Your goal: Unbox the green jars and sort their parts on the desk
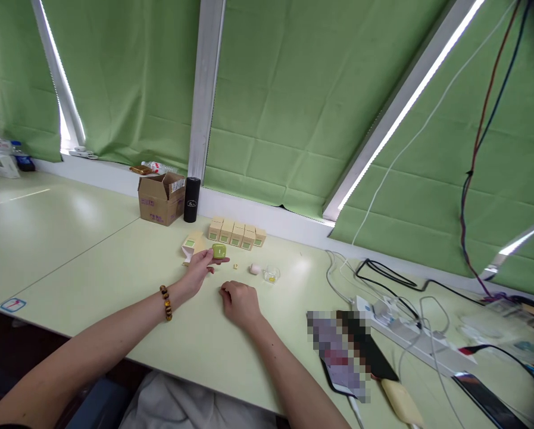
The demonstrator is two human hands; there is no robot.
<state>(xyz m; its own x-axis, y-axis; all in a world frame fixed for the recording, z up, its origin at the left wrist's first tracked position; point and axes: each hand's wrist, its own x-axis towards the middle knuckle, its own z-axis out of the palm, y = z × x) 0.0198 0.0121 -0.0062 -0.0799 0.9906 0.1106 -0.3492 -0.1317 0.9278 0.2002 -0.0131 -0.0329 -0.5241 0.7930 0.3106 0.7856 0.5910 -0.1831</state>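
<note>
My left hand (pixel 200 266), below a beaded bracelet, is closed on a small rounded green case (pixel 219 251), held between thumb and fingers just above the table. My right hand (pixel 241 301) is curled near the table top; whatever its fingers might hold is hidden. An opened small carton (pixel 191 245) lies just beyond my left hand. A tiny yellow piece (pixel 235 266), a pale pink rounded object (pixel 255 269) and a clear container (pixel 271 274) with something yellow inside lie beyond my right hand.
Several small cartons (pixel 236 233) stand in a row at the back, near a cardboard box (pixel 161 199) and a black cylinder (pixel 191 200). To the right lie a power strip (pixel 409 336), tangled cables, a phone (pixel 490 399) and a cream-coloured object (pixel 402 402).
</note>
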